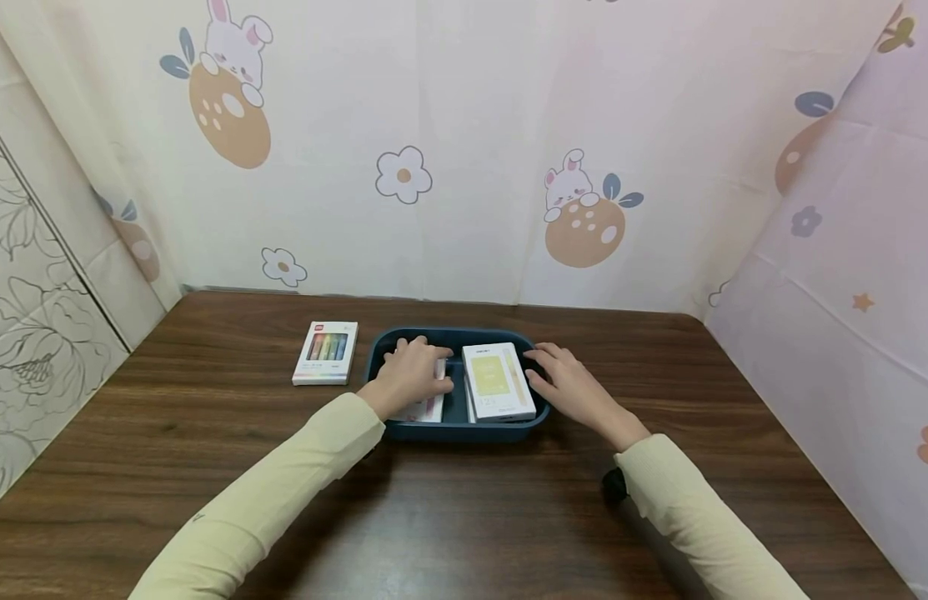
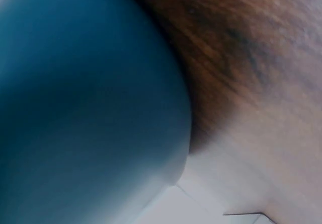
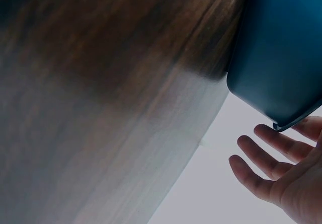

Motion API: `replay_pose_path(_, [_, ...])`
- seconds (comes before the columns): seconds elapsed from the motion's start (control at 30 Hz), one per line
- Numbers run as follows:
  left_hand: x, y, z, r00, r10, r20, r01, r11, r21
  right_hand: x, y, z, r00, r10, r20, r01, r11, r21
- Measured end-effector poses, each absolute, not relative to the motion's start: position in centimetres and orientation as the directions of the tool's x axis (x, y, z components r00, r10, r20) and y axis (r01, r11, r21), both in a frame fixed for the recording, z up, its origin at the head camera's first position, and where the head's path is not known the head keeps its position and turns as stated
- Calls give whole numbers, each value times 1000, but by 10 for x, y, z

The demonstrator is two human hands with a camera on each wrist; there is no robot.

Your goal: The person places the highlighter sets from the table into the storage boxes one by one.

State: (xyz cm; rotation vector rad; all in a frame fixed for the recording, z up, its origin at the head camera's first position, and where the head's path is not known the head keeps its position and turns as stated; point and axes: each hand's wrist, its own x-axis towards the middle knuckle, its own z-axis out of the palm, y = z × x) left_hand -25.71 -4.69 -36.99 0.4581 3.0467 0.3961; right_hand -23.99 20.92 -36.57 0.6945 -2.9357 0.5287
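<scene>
A dark blue bin [image 1: 454, 432] stands on the table. Over its left part is my left hand [image 1: 413, 377], palm down with thumb and index finger spread; it covers much of a white box with pinkish marks [image 1: 428, 410]. A white box with a yellow-green panel [image 1: 499, 382] lies in the right part, on top of another white box. At the right rim is my right hand [image 1: 572, 390], its fingers extended and the fingertips close to the edge. The right wrist view shows those spread fingers beside the bin [image 3: 282, 58]; the left wrist view shows only the bin's outer wall [image 2: 95, 83].
A flat white box of coloured sticks [image 1: 326, 353] lies on the dark wood table [image 1: 464, 508], left of the bin. Behind the table hangs a pale curtain [image 1: 471, 233] with rabbit and flower prints. More patterned cloth hangs at both sides.
</scene>
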Motion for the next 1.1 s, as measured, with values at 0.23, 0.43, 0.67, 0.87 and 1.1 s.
replay_pose_path(0.23, [-259,-46,-374,-953,304,-14,291,925,242,-240,209,-365,-893,-422,156,-450,836,-314])
replay_pose_path(0.43, [-259,-46,-374,-950,310,-28,295,925,240,-240,209,-366,-892,-426,152,-452,836,-310])
replay_pose_path(0.67, [-258,-49,-373,-941,335,-42,317,920,231,-240,208,-366,-893,-424,150,-450,837,-311])
replay_pose_path(0.87, [-256,-53,-370,-936,349,-44,328,911,251,-239,208,-365,-893,-423,152,-449,838,-310])
replay_pose_path(1.1, [-255,-55,-363,-931,364,-20,350,910,220,-239,208,-365,-894,-423,150,-448,837,-313])
